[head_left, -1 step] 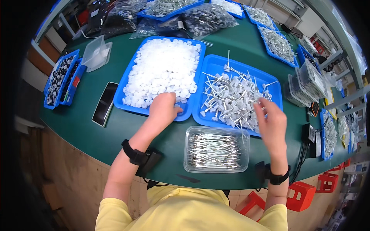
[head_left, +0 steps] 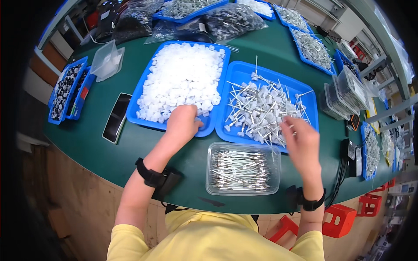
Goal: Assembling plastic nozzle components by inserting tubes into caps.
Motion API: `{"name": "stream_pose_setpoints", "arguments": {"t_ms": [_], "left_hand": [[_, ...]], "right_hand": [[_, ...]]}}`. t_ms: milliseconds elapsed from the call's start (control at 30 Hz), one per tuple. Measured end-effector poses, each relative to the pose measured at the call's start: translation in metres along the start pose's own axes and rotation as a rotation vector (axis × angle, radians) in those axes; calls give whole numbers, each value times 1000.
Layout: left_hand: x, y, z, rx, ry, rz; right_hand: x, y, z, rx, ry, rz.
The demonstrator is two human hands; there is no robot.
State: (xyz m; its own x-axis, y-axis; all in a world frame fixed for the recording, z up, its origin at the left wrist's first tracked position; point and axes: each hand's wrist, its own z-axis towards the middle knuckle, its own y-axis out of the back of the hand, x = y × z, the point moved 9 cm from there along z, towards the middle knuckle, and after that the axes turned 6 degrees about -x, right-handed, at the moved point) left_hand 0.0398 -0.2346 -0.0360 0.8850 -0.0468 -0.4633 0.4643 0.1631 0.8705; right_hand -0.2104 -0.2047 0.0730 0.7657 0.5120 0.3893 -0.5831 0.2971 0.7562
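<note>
My left hand (head_left: 182,124) reaches into the near edge of a blue tray (head_left: 140,82) heaped with small white plastic caps (head_left: 183,78). Its fingers are curled closed, and what they hold is hidden. Over the near right part of a second blue tray (head_left: 300,82) is my right hand (head_left: 302,141), thumb and fingertips drawn together in a pinch; I cannot make out anything between them. That tray holds a jumble of thin metal rods with whitish caps (head_left: 261,108). Just in front stands a clear plastic box (head_left: 210,191) of loose metal rods (head_left: 239,169).
A phone (head_left: 116,118) lies left of the white caps. Narrow blue bins (head_left: 65,93) and clear lids (head_left: 106,61) are at the left. Plastic bags (head_left: 235,21) and more blue trays (head_left: 311,50) line the back. Stacked clear boxes (head_left: 344,95) and black cables (head_left: 341,176) are on the right.
My right hand has shifted slightly to the left over the rod tray, its fingertips closer together. The left hand stays among the white caps.
</note>
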Motion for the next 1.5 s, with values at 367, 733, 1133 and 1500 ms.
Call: {"name": "stream_pose_setpoints", "arguments": {"t_ms": [367,733,1133,1500], "left_hand": [[3,35,-60,115,334,-1061],[-9,42,-111,151,400,-1346],[-95,15,-135,692,347,-2027],[-111,18,-143,880,205,-2098]], "right_hand": [[76,-87,-74,556,504,-246],[56,-41,-47,389,50,206],[67,-44,-60,158,-720,1699],[84,-52,-75,494,-694,1446]]}}
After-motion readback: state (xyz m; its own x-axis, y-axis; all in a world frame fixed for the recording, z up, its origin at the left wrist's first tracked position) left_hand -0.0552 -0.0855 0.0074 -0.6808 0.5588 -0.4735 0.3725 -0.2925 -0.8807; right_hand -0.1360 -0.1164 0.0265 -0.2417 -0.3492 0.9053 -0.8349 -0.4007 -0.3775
